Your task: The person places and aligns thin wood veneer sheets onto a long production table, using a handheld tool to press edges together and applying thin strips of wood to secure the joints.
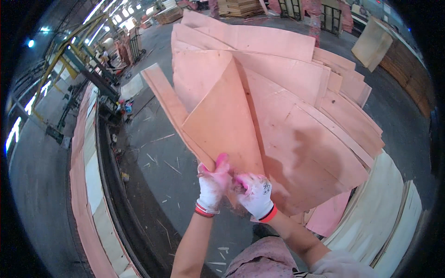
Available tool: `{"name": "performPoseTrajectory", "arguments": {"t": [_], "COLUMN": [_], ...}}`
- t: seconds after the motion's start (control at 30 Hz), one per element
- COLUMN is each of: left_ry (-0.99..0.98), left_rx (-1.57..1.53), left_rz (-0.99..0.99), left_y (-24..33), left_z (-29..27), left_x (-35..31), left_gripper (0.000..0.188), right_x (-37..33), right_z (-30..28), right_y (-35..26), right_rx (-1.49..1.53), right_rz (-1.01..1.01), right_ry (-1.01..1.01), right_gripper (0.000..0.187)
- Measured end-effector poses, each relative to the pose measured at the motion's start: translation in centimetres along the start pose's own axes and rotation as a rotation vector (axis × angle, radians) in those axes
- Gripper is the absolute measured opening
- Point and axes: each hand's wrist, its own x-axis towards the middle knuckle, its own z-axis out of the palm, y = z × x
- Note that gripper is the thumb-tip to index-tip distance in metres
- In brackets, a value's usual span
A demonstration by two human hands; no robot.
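Note:
Both hands wear white gloves with pink-stained fingers. My left hand (214, 184) is closed round the near end of a long narrow veneer strip (169, 104) and the edge of a folded-over veneer sheet (227, 123), its thumb on top. Close beside it, my right hand (255, 193) is closed with curled fingers at the near corner of that sheet, where the edge looks ragged; its fingertips are partly hidden. The sheet slants up over a fanned pile of pink veneer sheets (306, 143).
Pale veneer sheets (375, 204) lie at the lower right. A long bed of pink and white veneer (92, 185) runs along the left beside a dark rail. Wood scraps litter the grey floor (162, 171). A tall veneer stack (394, 60) stands at the far right.

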Motion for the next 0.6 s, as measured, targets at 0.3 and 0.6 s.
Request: {"name": "performPoseTrajectory", "arguments": {"t": [0.3, 0.6], "left_ry": [0.316, 0.574], "left_rx": [-0.321, -0.471], "left_rz": [-0.046, 0.040], "left_y": [0.6, 1.2], "left_z": [-8.5, -10.5], "left_x": [-8.7, -12.9], "left_gripper": [0.102, 0.103], "right_x": [-11.3, -23.2], "right_z": [5.5, 9.3], "right_y": [0.7, 13.0], "right_rx": [1.147, 1.380], "right_rz": [1.036, 1.922], "right_ry": [0.186, -0.166], "right_gripper": [0.034, 0.041]}}
